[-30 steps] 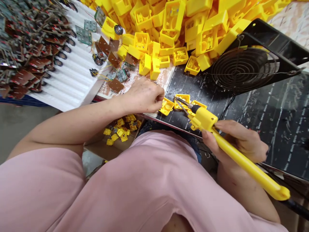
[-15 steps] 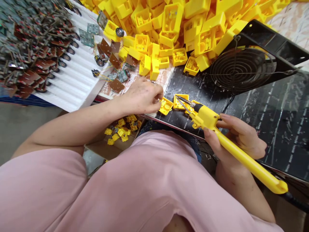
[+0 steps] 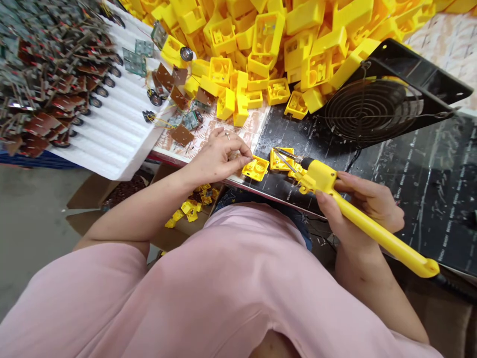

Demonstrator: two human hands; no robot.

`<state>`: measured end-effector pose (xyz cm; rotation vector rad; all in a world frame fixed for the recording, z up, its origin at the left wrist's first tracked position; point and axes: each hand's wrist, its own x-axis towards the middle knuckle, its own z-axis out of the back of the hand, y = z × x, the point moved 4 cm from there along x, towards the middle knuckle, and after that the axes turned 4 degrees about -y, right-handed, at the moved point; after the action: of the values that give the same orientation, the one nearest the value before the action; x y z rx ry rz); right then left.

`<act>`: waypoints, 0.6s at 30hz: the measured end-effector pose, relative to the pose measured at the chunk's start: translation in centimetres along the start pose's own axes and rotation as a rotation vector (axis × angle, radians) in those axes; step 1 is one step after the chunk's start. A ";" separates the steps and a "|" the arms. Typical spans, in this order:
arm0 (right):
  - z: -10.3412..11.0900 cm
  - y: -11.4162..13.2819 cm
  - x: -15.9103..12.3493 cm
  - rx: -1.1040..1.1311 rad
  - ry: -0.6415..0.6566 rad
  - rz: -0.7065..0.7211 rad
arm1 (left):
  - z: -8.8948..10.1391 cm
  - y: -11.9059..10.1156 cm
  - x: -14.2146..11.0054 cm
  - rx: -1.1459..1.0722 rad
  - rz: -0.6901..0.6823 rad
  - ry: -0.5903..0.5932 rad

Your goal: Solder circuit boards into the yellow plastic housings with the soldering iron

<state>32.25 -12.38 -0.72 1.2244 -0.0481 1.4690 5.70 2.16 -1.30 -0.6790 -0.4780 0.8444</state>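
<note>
Above the black, white-lettered table (image 3: 436, 169): one long yellow plastic soldering gun (image 3: 367, 222), black-collared, clamped in right grip (image 3: 376, 200); left grip (image 3: 222, 155) with fingertips close together, cannot tell if holding anything, beside leftmost of three shallow, open yellow plastic cases (image 3: 257, 169); slim metal tips (image 3: 286, 154) over the middle case.

The light is bright and rather even on the yellow boxes (image 3: 305, 15), and makes a pale glare on the right part of the black table (image 3: 428, 179), while the space below this table is dim. The yellow soldering iron (image 3: 357, 215) is quite clear, but the circuit boards (image 3: 40, 84) at the left are blurred, and the pink shirt (image 3: 223, 278) at the near side looks stretched.
</note>
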 end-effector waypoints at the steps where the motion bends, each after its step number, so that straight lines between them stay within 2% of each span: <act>1: 0.0 -0.1 0.1 0.003 -0.007 -0.013 | 0.1 -0.1 0.2 -0.041 -0.023 0.003; 3: 0.2 -0.2 0.3 0.038 -0.027 -0.033 | 0.2 -0.1 0.6 -0.158 -0.019 0.023; 7: 0.4 -0.3 0.2 0.098 0.006 -0.046 | -0.3 0.0 1.4 -0.273 0.119 0.125; 10: 0.6 -0.6 0.1 0.101 0.040 -0.055 | -0.2 -0.5 1.5 -0.105 0.060 0.184; 15: 1.2 -0.9 0.6 0.122 -0.044 0.011 | 0.8 -1.8 0.3 0.325 -0.190 0.097; 18: 1.3 -1.1 0.6 0.170 -0.046 0.028 | 0.8 -2.3 -0.1 0.499 -0.265 0.111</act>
<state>34.00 -12.36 -0.35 1.4000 0.0288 1.4931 6.28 1.29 0.87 -0.1937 -0.2337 0.6354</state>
